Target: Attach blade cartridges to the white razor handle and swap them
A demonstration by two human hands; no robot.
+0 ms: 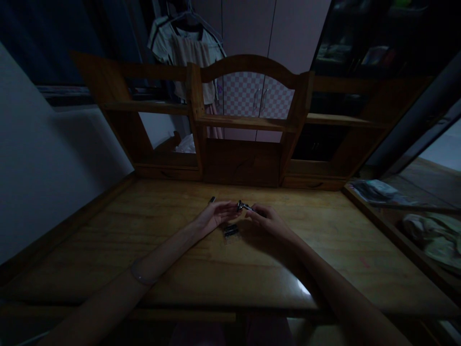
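Observation:
Over the middle of the wooden desk, my right hand (265, 217) is closed around the handle of a razor (245, 206). Its dark T-shaped head points left, towards my left hand (216, 214). That hand is open, fingers stretched out beside the razor head; whether the fingertips touch it I cannot tell. Just below, a small clear pack with dark pieces inside, perhaps razor cartridges (231, 230), lies on the desk. A small dark object (212, 199) lies behind my left hand, partly hidden by it.
The wooden desk (173, 274) carries a shelf unit (248, 123) along its back edge. A wall (65, 144) stands at the left. To the right are a side shelf with crumpled cloth (435, 240) and plastic-wrapped items (374, 190). Clothes (194, 53) hang behind. The room is dim.

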